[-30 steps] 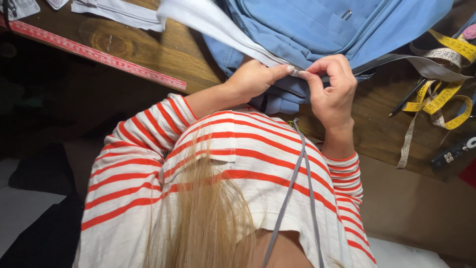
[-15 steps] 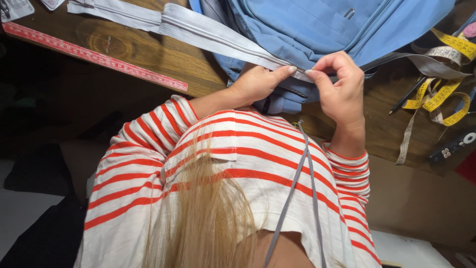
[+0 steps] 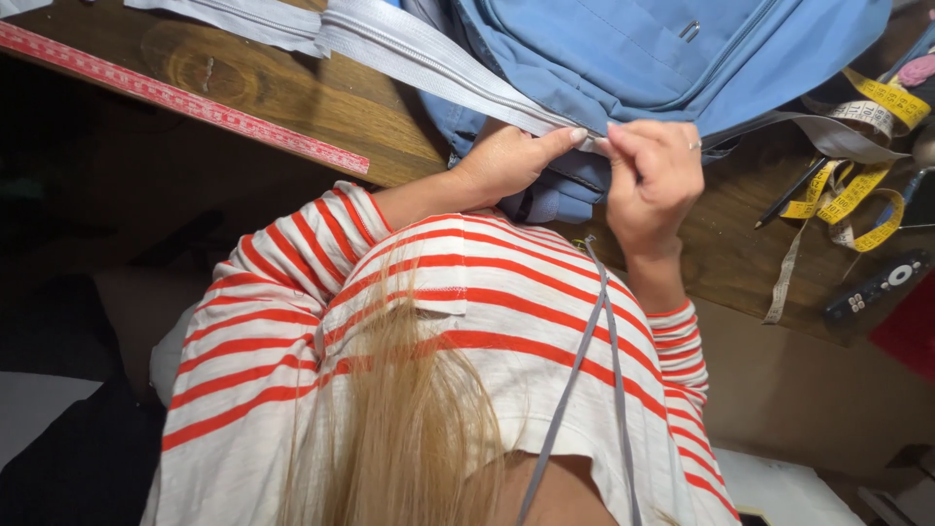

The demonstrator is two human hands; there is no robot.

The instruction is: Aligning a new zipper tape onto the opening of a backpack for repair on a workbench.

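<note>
A blue fabric bag [image 3: 643, 49] lies on a wooden table [image 3: 292, 97]. A long grey zipper tape [image 3: 409, 49] runs from the upper left across the table to the bag's near edge. My left hand [image 3: 511, 161] pinches the tape between thumb and fingers. My right hand [image 3: 654, 175], with a ring on one finger, pinches the same tape just to the right, fingertips almost touching the left hand's. Both hands rest at the bag's front edge. My striped red and white sleeves and hanging hair fill the lower view.
A red ruler strip [image 3: 195, 102] runs along the table's near edge. At the right lie a yellow tape measure [image 3: 857, 190], a black pen [image 3: 791, 193], a dark remote control [image 3: 877, 284] and a grey strap [image 3: 828, 131]. A thin grey cord [image 3: 584, 360] hangs over my chest.
The grey zipper tape has straightened and shifted left across the table. Both hands stay pinched on it and have moved slightly up towards the bag.
</note>
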